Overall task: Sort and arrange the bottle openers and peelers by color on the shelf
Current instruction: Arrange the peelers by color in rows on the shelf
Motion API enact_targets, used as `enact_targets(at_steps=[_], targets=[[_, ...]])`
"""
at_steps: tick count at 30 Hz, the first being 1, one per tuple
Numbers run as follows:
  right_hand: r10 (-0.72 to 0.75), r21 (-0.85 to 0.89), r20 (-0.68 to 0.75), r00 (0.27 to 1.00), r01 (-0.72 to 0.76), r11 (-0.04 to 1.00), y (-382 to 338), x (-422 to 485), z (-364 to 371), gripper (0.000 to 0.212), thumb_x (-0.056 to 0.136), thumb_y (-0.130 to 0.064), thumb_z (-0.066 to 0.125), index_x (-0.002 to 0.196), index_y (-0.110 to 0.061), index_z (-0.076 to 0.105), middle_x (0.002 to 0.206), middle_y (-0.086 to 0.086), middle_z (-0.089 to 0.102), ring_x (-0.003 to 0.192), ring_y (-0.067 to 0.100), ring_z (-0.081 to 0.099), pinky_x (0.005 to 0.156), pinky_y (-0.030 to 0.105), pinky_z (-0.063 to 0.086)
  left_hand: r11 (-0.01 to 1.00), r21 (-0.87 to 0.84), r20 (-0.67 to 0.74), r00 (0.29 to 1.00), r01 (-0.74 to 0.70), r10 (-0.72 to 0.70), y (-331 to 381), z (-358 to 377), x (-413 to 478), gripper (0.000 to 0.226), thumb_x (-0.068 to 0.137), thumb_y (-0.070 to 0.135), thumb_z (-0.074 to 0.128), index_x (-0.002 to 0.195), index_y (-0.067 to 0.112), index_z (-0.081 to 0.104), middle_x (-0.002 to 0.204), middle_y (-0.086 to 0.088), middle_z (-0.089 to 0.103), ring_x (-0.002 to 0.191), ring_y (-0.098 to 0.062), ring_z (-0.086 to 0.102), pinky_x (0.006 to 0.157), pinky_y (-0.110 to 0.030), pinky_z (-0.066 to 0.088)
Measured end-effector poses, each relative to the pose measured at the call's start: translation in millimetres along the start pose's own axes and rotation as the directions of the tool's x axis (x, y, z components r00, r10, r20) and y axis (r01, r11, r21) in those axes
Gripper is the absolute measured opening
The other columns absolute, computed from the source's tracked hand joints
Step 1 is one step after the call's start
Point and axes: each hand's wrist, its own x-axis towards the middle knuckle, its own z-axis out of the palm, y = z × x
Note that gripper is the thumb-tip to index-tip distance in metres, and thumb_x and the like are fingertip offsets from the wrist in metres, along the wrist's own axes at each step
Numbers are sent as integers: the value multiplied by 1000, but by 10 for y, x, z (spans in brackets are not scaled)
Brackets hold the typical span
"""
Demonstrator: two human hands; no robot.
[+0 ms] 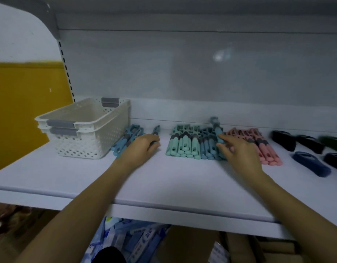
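1. Sorting by colour is the step in hand. On the shelf (164, 179) the tools lie in bands: a mint row (180, 146), a blue row (208, 147) touching it on the right, and a pink row (262, 147) just beyond.
2. The left hand (142, 148) grasps the first blue tool (156, 130) with curled fingers. The tool's head projects past the fingertips, and the hand sits between the loose blue heap (126, 139) and the mint row.
3. The right hand (239, 153) holds the second blue tool (215, 128) by its handle. This tool stands tilted above the right end of the blue row, at the border with the pink row. Blur hides the exact finger placement.
4. The loose blue heap lies unaligned against the stacked white baskets (99, 143). It appears to be the stock not yet sorted.
5. Dark items (283, 142) and a navy item (311, 166) lie further right, apart from the pink row. Their kind cannot be told.
6. Judged from the layout, the task is well advanced, and only blue pieces appear unplaced.
7. The next move probably calls for laying each held tool into the blue row, parallel to its neighbours, handle toward the front edge. The blue row is hemmed in by mint and pink, so the pieces must be set down without pushing either row askew. The first blue tool also has to cross over the mint row.
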Motion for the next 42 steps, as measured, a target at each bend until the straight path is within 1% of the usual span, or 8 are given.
enact_targets(at_steps=[3,6,13,18,22,27,34,42], targets=[[50,-98,64,997,-43,994,61,-85,61,34,88,-23,61,120,-12,63,99,20,68,89,33,60,73,33,45,997,-83,-152,988,2,-14,164,-14,78,29,90,11,59,115,-3,63,117,-18,64,102,-29,63,91,-25,43],[-53,-104,46,998,57,993,62,-125,116,30,80,-9,68,110,-2,67,87,21,70,76,35,63,68,36,50,988,-80,-202,973,-129,111,450,21,184,31,89,13,61,115,-4,63,120,-18,62,105,-29,63,96,-28,43],[-117,-121,-48,992,111,987,140,-160,74,22,71,-3,73,93,-5,73,76,10,71,65,28,62,62,31,48,925,2,-133,917,-380,377,1151,467,349,25,77,12,64,97,-2,71,102,-17,71,89,-29,69,85,-28,48],[-81,-120,-85,993,70,990,173,-191,74,24,70,-3,75,93,-9,73,78,5,72,65,26,61,62,30,43,977,2,-1,977,-212,212,1198,734,355,28,94,20,51,116,5,62,121,-11,62,106,-29,58,88,-36,47],[-77,-78,-45,996,73,994,175,-173,132,22,73,-7,74,95,-8,73,83,7,73,71,27,64,66,37,50,980,72,64,982,-185,180,1138,761,319,29,94,27,49,114,10,60,109,-8,65,98,-27,59,79,-39,47],[-109,-123,-47,993,103,987,133,-165,141,20,70,-8,74,90,-10,74,77,4,72,66,23,64,65,32,45,961,164,20,975,-224,223,1079,762,306,27,74,19,58,97,8,67,68,-10,68,58,-26,63,51,-30,51],[-76,-101,-36,996,72,992,157,-175,225,29,74,-9,57,99,-5,72,87,8,72,76,26,64,73,31,44,966,123,-21,972,-229,233,1011,893,305,38,80,-2,55,117,-1,61,117,-18,64,102,-31,63,95,-44,43],[-122,-133,-1,993,120,984,161,-178,234,34,75,-12,58,107,-2,68,104,13,68,89,31,64,79,41,49,968,220,61,992,-117,106,1065,836,298,42,99,16,35,141,18,36,145,2,43,132,-15,37,113,-35,13]])
